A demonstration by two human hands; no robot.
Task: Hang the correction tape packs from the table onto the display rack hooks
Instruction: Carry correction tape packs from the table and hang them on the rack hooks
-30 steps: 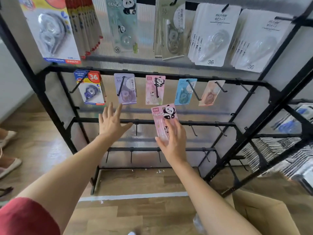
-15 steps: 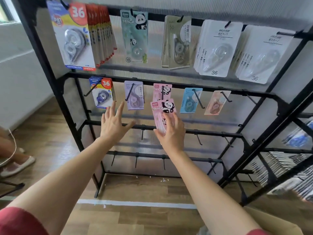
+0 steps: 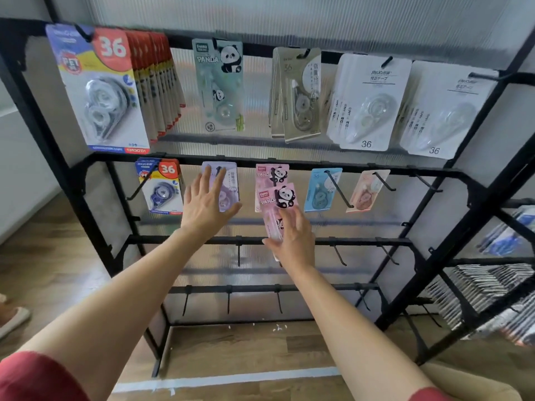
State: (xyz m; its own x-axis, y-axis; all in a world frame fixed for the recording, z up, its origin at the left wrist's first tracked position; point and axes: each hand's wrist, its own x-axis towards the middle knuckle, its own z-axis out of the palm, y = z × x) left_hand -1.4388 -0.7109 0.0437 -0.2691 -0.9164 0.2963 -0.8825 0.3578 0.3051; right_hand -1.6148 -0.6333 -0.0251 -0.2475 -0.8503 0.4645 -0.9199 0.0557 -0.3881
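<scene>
Matt black metal rack (image 3: 289, 164), glossy plastic blister on the pink card pack (image 3: 273, 218), wood-grain floor (image 3: 49, 264), ribbed translucent back panel (image 3: 260, 15).

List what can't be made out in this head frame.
Head view only.
Purple pack: lower part hidden behind left hand; contact unclear.
Pink panda pack in right hand: hang hole overlaps the hung pink pack; whether it is on a hook, unclear.
Side-shelf stacks: blurred, cut by right edge.
Table: out of view.
</scene>
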